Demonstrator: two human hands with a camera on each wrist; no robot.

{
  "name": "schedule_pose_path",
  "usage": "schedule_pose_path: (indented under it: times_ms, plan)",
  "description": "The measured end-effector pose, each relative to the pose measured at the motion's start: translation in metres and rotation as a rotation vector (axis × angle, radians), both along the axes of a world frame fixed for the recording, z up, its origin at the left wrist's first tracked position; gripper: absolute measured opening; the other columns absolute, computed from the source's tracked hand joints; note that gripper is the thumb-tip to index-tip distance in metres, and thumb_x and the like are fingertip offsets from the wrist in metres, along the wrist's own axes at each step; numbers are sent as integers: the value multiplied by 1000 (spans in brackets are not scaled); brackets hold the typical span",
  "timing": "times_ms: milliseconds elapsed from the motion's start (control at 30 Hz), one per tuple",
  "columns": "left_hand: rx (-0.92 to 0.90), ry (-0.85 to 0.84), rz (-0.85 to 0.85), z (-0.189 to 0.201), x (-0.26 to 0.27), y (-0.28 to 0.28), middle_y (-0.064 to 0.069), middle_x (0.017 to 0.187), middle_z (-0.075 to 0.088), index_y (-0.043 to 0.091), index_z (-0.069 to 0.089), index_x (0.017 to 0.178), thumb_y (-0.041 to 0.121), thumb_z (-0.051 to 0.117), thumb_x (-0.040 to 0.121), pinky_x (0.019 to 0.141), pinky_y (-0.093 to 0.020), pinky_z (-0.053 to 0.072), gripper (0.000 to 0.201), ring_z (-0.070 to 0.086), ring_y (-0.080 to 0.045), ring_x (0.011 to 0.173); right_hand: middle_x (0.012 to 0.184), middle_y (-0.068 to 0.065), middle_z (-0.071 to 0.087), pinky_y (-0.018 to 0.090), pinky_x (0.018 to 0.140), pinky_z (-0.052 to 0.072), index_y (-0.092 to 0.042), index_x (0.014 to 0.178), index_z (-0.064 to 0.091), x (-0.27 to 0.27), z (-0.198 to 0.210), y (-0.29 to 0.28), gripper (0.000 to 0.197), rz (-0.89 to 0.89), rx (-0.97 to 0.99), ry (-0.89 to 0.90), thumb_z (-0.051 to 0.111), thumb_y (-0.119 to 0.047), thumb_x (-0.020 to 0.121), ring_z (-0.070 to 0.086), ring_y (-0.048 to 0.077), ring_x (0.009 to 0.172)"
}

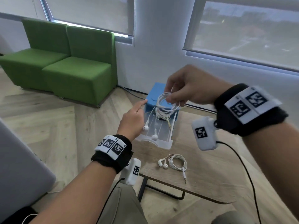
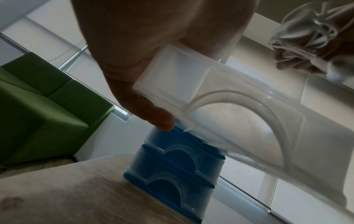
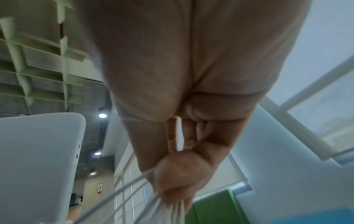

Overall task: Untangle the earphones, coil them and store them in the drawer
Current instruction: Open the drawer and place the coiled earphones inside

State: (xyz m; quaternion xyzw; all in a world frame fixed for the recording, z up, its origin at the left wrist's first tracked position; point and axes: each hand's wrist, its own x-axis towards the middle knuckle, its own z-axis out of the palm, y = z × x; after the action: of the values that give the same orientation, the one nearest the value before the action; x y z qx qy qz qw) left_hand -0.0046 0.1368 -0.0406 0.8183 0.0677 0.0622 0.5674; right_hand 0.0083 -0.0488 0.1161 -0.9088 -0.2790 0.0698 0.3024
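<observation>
My right hand point(image 1: 174, 98) pinches a coil of white earphones point(image 1: 167, 105) above the pulled-out translucent drawer point(image 1: 168, 143) of a small blue drawer unit point(image 1: 155, 94). Two earbuds point(image 1: 146, 127) and the jack plug dangle from the coil down into the drawer. My left hand point(image 1: 137, 110) points its straight index finger onto the unit's top left corner. In the left wrist view that fingertip point(image 2: 162, 122) presses the blue unit point(image 2: 172, 166) beside the drawer point(image 2: 239, 106), with the held coil point(image 2: 306, 34) at upper right. The right wrist view shows the thumb point(image 3: 180, 174) clamping several cable strands point(image 3: 132, 195).
A second coiled set of white earphones point(image 1: 175, 162) lies on the wooden table point(image 1: 210, 175) in front of the drawer. Green sofa seats point(image 1: 68, 65) stand at the back left on the wood floor. A grey surface point(image 1: 17, 159) fills the left edge.
</observation>
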Motion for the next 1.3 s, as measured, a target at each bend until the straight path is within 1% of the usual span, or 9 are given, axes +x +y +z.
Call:
schedule_pose_path:
  times_ms: [100,200,333,467,600,733,867,1033,1300]
  plan:
    - [-18,-9,-8,1,-2,0,-1,82,60,61,59,127,27,32,99,67,-39,52,51,58,-18,65,63,3,72,27,56,56,-3,88,72,13,-36,10,8,-58,-64,55,78,-3,84,66,13,52]
    - [-9,-18,-5,3,-4,-1,-17,96,65,58,58,131,25,33,100,64,-33,44,52,56,-17,63,67,7,75,34,61,60,-10,81,70,20,-66,13,11,-110,-144,27,79,-4,81,71,19,55]
    - [29,-28,-11,3,-5,0,-20,123,68,56,57,135,26,32,102,79,-44,52,51,66,-36,92,71,7,72,33,59,62,-17,78,62,21,-79,13,22,-172,-180,-42,78,-2,79,72,21,55]
    - [48,-34,-6,-1,-2,1,-20,116,68,56,56,136,24,32,103,68,-34,42,52,57,-26,73,74,-2,61,38,70,58,-21,74,52,22,-82,12,29,-223,-260,-146,73,-1,76,62,24,72]
    - [64,-19,-1,1,-2,0,-4,84,59,56,55,138,21,31,103,59,-30,39,54,53,-7,56,77,-9,58,30,68,44,-21,69,58,19,-84,16,23,-191,-321,-199,71,-5,79,54,16,81]
    - [68,-19,-2,2,-2,0,1,83,59,55,55,138,21,32,103,61,-31,40,54,56,-12,60,75,-11,60,36,72,55,-23,68,60,13,-90,20,21,-161,-324,-217,74,-12,77,58,13,78]
    - [51,-16,-3,3,-3,0,4,80,60,56,56,137,22,32,102,62,-29,43,53,57,-5,53,78,-8,60,38,68,55,-27,65,52,7,-98,23,29,-140,-374,-221,76,-21,80,61,18,76]
    - [48,-15,1,2,-2,-1,7,78,56,57,56,136,25,34,99,68,-34,47,53,57,-13,61,84,-5,61,36,71,54,-30,66,51,5,-104,19,27,-105,-416,-261,69,-30,86,62,19,79]
    - [69,-22,5,2,-1,-1,7,80,57,55,55,137,24,33,104,65,-32,43,51,56,-13,65,80,-10,60,41,78,56,-29,68,60,5,-97,12,21,-76,-360,-230,65,-24,88,60,17,82]
